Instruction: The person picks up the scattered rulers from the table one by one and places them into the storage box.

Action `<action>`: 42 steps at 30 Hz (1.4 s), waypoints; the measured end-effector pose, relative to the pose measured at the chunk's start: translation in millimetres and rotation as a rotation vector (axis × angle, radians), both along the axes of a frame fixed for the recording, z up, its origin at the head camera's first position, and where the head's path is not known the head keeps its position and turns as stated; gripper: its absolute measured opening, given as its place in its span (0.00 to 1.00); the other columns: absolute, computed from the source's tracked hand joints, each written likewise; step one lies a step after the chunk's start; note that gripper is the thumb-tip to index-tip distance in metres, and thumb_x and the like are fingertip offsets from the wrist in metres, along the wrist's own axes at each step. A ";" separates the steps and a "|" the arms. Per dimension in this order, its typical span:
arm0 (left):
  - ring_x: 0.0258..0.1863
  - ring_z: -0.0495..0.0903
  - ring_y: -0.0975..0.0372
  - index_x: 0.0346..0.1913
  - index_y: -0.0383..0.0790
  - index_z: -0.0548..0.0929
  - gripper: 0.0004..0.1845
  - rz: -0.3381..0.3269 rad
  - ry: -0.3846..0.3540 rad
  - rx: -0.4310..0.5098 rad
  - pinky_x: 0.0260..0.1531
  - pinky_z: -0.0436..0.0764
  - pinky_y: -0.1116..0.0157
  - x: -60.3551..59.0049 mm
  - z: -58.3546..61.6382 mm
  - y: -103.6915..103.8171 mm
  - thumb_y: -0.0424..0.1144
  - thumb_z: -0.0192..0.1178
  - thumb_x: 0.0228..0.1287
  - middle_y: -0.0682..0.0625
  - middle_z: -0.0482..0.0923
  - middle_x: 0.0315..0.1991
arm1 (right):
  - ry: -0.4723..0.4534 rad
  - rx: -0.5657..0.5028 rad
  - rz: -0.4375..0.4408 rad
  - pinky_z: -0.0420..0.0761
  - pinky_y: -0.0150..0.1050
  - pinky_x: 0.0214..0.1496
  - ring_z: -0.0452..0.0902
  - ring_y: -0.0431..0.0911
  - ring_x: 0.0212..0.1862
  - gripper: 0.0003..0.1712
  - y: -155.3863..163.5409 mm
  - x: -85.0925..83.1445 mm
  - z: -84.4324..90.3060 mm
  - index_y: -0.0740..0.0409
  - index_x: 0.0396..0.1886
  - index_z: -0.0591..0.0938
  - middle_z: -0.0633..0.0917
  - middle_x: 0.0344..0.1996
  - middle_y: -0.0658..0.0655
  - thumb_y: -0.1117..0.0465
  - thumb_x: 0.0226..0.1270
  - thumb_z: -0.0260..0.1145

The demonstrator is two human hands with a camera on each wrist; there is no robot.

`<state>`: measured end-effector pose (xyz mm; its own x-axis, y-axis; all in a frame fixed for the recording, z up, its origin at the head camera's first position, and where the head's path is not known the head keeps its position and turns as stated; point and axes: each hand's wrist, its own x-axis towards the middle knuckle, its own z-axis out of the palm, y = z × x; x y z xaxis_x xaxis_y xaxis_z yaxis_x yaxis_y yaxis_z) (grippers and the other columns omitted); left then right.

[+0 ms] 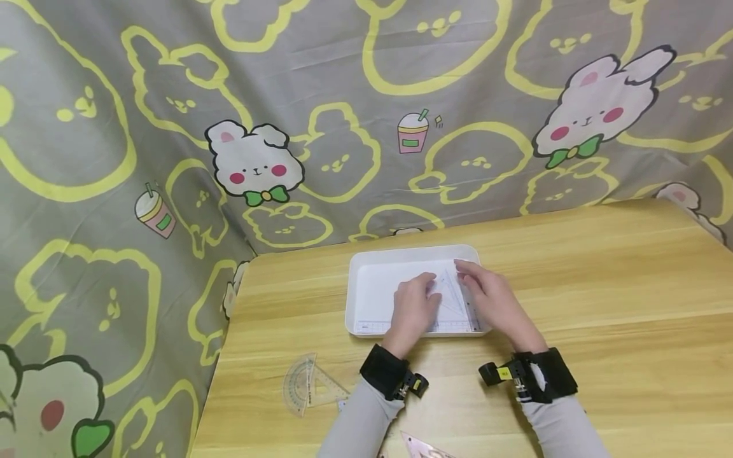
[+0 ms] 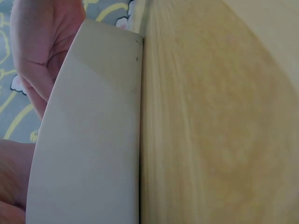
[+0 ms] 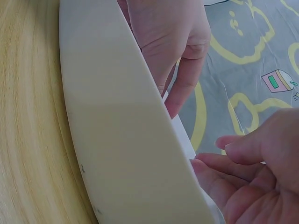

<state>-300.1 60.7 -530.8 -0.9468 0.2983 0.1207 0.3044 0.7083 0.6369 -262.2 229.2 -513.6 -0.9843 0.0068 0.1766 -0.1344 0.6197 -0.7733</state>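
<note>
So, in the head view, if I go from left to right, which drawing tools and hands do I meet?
Clear protractor → yellowish clear triangle → left hand → blue-marked triangle → right hand.

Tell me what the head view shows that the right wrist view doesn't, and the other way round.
Only the head view: the clear ruler and clear set square inside the white tray, plus the protractor, clear triangle and part of a pink piece on the table.

Only the right wrist view: small dark marks on the tray's outer wall, seen close up.

Both: the left hand, right hand, tray, wooden table and patterned curtain.
</note>
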 end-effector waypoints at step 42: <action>0.73 0.72 0.56 0.55 0.39 0.80 0.13 -0.485 0.119 -0.388 0.75 0.65 0.63 4.3 9.6 -1.0 0.38 0.46 0.83 0.44 0.78 0.69 | -0.003 -0.049 0.013 0.74 0.65 0.67 0.76 0.69 0.66 0.21 7.2 2.0 0.7 0.68 0.69 0.77 0.81 0.63 0.74 0.67 0.84 0.50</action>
